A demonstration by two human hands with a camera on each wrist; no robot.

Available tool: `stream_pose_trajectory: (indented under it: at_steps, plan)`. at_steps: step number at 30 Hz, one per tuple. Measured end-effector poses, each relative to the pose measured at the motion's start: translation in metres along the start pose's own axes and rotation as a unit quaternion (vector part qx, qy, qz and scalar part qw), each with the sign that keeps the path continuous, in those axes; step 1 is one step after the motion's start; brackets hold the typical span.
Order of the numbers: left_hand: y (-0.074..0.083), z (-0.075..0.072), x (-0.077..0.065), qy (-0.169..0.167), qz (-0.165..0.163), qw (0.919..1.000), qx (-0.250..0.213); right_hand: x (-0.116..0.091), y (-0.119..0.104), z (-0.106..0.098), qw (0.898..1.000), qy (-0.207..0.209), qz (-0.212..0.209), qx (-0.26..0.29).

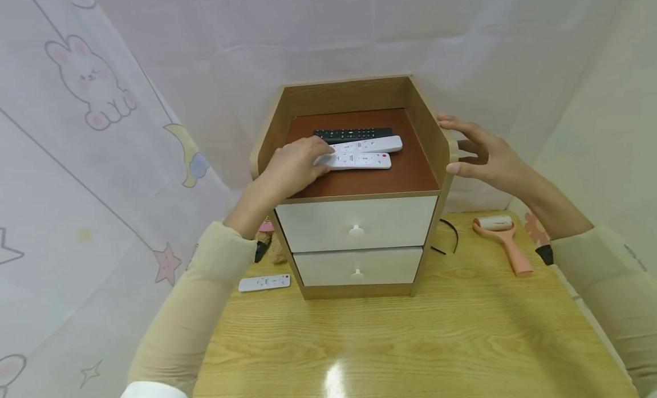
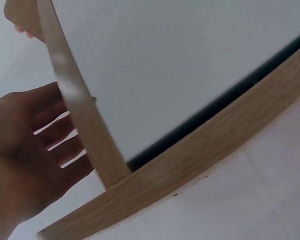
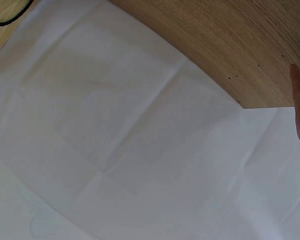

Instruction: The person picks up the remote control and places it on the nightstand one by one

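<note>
My left hand (image 1: 295, 167) reaches over the left side of a small wooden drawer cabinet (image 1: 356, 296). Its thumb and fingers pinch the left end of the nearer white remote control (image 1: 366, 161), which lies on the brown top. Behind that are a second white remote control (image 1: 377, 144) and a black remote control (image 1: 359, 134). In the left wrist view, the front edge of the cabinet hides the fingertips of the left hand (image 2: 25, 145). My right hand (image 1: 495, 158) rests against the outside of the right side panel (image 1: 436, 130), fingers extended, holding nothing.
Another white remote control (image 1: 264, 283) lies on the wooden table (image 1: 359, 341), left of the cabinet. At right are an orange lint roller (image 1: 508, 247) and a thin black band (image 1: 454, 232). Two white drawers with knobs face front; a pale curtain (image 1: 328, 39) hangs behind.
</note>
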State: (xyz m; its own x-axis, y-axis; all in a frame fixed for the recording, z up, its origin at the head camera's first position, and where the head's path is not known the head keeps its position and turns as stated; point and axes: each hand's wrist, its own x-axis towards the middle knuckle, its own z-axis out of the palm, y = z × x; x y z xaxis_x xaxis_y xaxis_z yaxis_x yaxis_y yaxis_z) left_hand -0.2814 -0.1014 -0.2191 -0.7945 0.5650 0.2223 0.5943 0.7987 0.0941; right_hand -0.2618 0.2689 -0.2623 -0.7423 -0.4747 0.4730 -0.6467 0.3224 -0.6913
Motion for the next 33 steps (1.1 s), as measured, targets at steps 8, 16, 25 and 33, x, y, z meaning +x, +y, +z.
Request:
stream_pose_trajectory:
  at_steps: [8, 16, 25, 33]
  plan:
    - [0.010, -0.016, -0.031, 0.121, 0.077, 0.9895, -0.022, 0.000, 0.002, -0.002, 0.999, -0.006, -0.016, 0.027]
    - [-0.001, -0.030, -0.076, 0.255, 0.185, 0.9450, -0.087, -0.003, 0.001, -0.002, 0.999, -0.001, -0.022, 0.029]
    - [-0.038, -0.027, -0.127, 0.348, 0.102, 0.9232, -0.127, -0.002, -0.006, 0.002, 1.000, 0.008, -0.015, 0.014]
    - [-0.078, 0.019, -0.152, 0.322, 0.054, 0.9308, -0.165, -0.002, -0.007, 0.004, 0.999, 0.004, -0.021, 0.025]
